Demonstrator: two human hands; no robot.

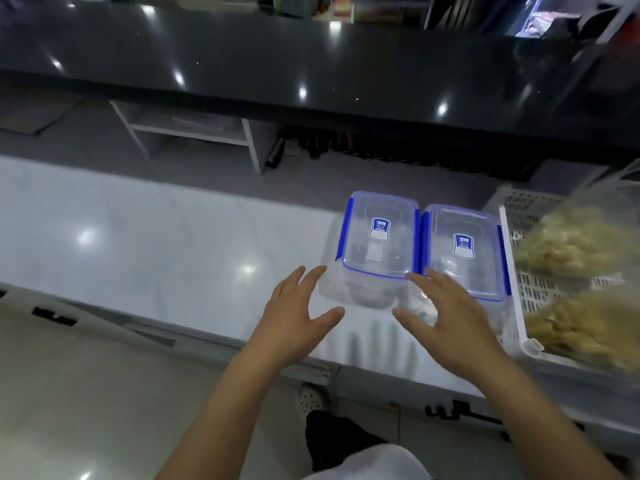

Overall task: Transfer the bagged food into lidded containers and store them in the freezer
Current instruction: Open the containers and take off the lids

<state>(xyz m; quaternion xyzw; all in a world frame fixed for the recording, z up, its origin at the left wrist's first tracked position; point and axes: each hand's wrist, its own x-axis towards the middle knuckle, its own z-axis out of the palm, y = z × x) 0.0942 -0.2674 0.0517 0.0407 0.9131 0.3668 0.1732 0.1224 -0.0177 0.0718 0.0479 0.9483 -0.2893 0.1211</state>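
A: Surface status?

B: White glossy top [145,230], long and flat, ceiling lights reflected in it. All places below are relative to the left container [377,237]. It sits on that top, clear body, blue-rimmed lid with a label on it.

A: Second one?

B: Right container [465,251], same type, touching the left container's right side. Lids on both.

A: Food?

B: Two clear bags [581,278] of pale yellowish pieces in a white slotted basket [512,258], right of the left container, just past the second one. Blurred, can't tell what the food is.

A: Hands?

B: Left hand [294,317] at the near-left corner of the left container, fingers spread, thumb out, gripping nothing. Can't tell if its fingertips touch the container wall. Right hand [446,317] at the near-right, also spread, fingers over the near edge where the two containers meet. Contact unclear.

A: Room?

B: Beyond the left container, a drop to grey floor, a white open shelf unit [194,129], then a black polished counter [311,67] across the whole width. Nearer than the container: the unit's front edge, pale tiled floor [86,393], a dark trouser leg and a white perforated shoe [311,400].
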